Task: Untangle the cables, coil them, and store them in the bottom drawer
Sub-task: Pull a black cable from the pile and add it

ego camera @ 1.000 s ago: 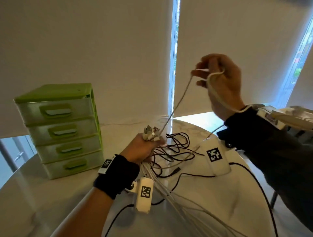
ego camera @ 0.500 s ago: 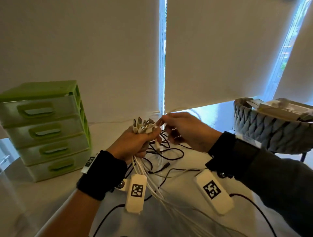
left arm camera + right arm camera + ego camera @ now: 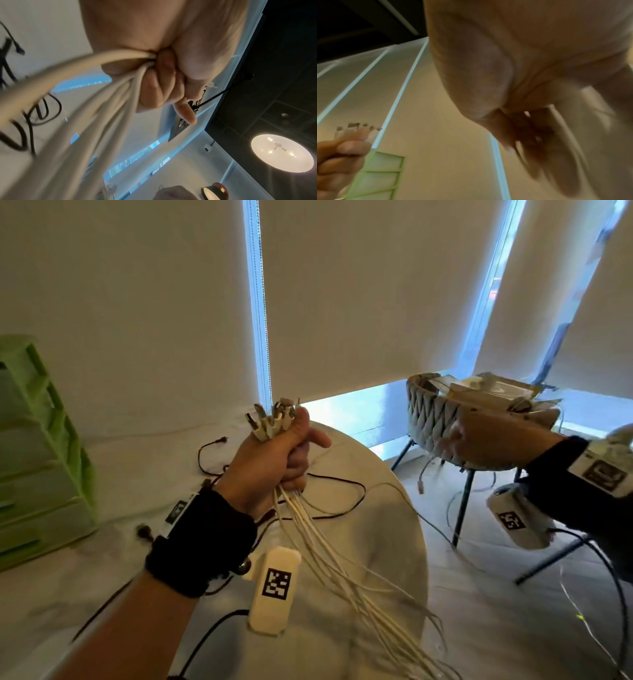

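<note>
In the head view the left hand (image 3: 274,453) is fisted round a bundle of thin white cables (image 3: 329,546), their plug ends (image 3: 272,416) fanned up above the thumb, probably so each connector can be found while the tails hang down across the round white table (image 3: 383,525) and off its near edge; the thin black cables (image 3: 329,491) lie loose on the tabletop behind that hand, untouched, and the pale green plastic chest of 4 drawers (image 3: 41,460) stands at the far left with every drawer shut, so storing is, I judge, a long way off. The right hand (image 3: 486,440) is out beyond the table edge, in front of a grey woven chair (image 3: 430,412), and 1 white strand runs from the table toward it with a small plug (image 3: 420,487) dangling below; it seems to be drawing that strand clear of the bundle, but blur hides the fingers. In the left wrist view the curled fingers (image 3: 159,86) clamp the white cables tightly against the palm, an anchor for the pull. In the right wrist view the right hand is smeared by motion: the fingers (image 3: 544,142) point away from the palm with something pale among them, and I cannot tell whether they pinch the cable or hang slack
</note>
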Demonstrator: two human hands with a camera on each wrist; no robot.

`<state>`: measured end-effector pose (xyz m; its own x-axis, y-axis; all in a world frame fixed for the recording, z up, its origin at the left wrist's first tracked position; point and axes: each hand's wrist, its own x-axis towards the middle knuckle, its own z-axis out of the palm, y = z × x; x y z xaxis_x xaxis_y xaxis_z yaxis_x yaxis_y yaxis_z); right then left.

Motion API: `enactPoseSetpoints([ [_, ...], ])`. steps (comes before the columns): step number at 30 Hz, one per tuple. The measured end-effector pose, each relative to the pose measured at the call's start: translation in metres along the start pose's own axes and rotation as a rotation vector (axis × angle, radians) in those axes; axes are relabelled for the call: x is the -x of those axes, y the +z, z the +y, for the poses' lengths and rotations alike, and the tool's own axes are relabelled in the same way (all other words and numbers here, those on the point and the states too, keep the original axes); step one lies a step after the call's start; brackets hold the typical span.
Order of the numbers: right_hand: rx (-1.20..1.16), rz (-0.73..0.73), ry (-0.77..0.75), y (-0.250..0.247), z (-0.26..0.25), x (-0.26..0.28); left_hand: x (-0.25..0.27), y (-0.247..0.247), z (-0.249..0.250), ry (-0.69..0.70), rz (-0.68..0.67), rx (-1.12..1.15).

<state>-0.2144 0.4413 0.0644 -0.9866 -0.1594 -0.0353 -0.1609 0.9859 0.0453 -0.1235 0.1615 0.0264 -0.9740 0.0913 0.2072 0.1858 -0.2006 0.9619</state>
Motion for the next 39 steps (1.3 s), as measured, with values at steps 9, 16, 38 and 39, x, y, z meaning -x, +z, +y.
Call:
enactPoseSetpoints([
  [9, -0.696, -0.285, -0.607, 0.03, -0.087, 0.062, -0.001, 0.065, -0.014, 0.144, -0.133, -0.065],
  [16, -0.438, -0.73, -0.453, 0.077, -0.032, 0.048, -0.001, 0.063, 0.0, 0.106, -0.193, 0.148],
  [38, -0.234, 0.934, -0.277, 0.089, 0.043, -0.01, -0.023, 0.1, -0.025, -0.012, -0.195, 0.388],
  [39, -0.201, 0.98, -0.276, 0.099, 0.048, -0.01, -0.024, 0.096, -0.021, 0.007, -0.208, 0.406],
])
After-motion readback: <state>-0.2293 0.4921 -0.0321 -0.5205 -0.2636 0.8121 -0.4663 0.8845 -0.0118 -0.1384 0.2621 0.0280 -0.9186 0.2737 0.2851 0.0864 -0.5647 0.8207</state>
